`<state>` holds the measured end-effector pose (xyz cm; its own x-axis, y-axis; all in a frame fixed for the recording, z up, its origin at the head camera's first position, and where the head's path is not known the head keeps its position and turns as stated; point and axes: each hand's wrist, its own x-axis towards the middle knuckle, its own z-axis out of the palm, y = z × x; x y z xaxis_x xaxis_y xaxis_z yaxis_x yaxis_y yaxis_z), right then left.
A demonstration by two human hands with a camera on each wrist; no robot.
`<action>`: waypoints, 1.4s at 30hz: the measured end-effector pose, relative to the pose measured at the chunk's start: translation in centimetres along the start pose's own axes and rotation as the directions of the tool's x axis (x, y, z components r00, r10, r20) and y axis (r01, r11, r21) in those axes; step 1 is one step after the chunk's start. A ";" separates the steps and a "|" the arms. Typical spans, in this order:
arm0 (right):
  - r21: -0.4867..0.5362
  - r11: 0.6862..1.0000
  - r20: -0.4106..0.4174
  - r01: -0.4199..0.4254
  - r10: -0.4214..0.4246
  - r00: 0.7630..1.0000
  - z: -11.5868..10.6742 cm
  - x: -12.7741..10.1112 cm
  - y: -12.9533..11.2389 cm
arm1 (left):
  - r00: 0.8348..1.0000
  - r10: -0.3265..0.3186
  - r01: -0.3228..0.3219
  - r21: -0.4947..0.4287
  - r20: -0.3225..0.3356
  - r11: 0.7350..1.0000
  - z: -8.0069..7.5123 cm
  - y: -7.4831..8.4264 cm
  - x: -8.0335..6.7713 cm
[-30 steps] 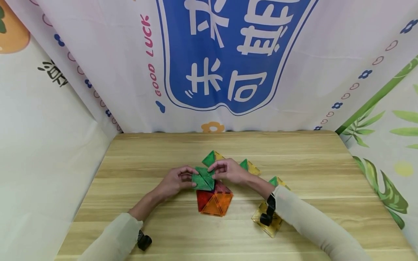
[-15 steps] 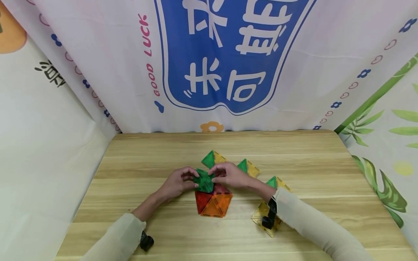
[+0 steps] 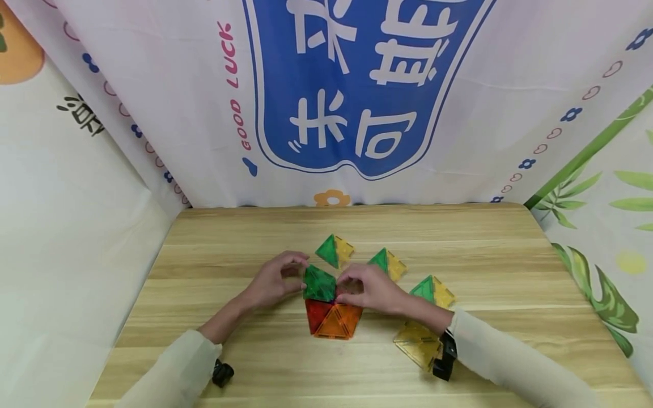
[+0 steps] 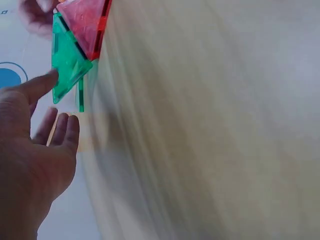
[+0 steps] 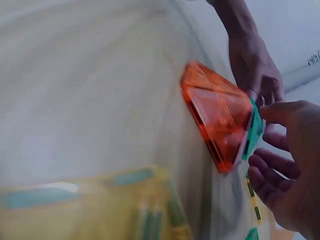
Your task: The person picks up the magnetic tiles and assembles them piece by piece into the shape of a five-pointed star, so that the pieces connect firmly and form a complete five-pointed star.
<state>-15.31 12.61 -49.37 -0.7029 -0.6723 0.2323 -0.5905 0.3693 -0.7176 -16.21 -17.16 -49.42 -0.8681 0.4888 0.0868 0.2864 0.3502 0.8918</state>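
Observation:
Translucent triangular magnetic tiles form a cluster mid-table: a green tile (image 3: 319,284) at the back left, a red tile (image 3: 317,315) and orange tiles (image 3: 333,325) in front. At the green side is my left hand (image 3: 272,283); in the left wrist view its thumb touches the green tile's edge while the other fingers spread just below the corner. On the cluster's right side, my right hand (image 3: 376,290) has its fingers bent loosely, fingertips near the tile edges, partly hiding a magenta tile. The right wrist view shows a gap between its thumb and fingers.
Several green-and-yellow tile pairs lie behind and to the right, such as one pair's green tile (image 3: 327,250) and another pair's yellow tile (image 3: 395,266). Yellow tiles (image 3: 415,345) lie under my right forearm. A printed cloth (image 3: 204,141) hangs behind the wooden table (image 3: 245,226).
My right hand has moved right and toward me, off the green tile. The green tiles have turned and settled against the cluster. My left hand has shifted slightly and its fingers have spread.

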 end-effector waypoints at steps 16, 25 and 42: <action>-0.275 0.959 -0.062 -0.061 0.045 0.997 1.8 -2.8 -1.5 | 0.978 0.098 -0.124 0.129 0.186 0.984 -0.3 0.9 1.0; -0.136 0.990 0.105 0.027 -0.013 0.994 0.2 -1.4 -0.1 | 0.987 0.066 -0.088 0.149 0.148 0.985 -1.2 0.6 -0.6; -0.101 0.993 0.200 0.058 -0.037 0.979 -2.0 1.0 1.6 | 0.989 -0.017 0.003 0.094 0.148 0.996 -1.6 0.3 -1.6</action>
<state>-17.72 13.84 -48.97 -0.5872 -0.8002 0.1222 -0.6671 0.3929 -0.6329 -15.35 -19.15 -48.58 -0.8032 0.5956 0.0054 0.3210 0.4252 0.8463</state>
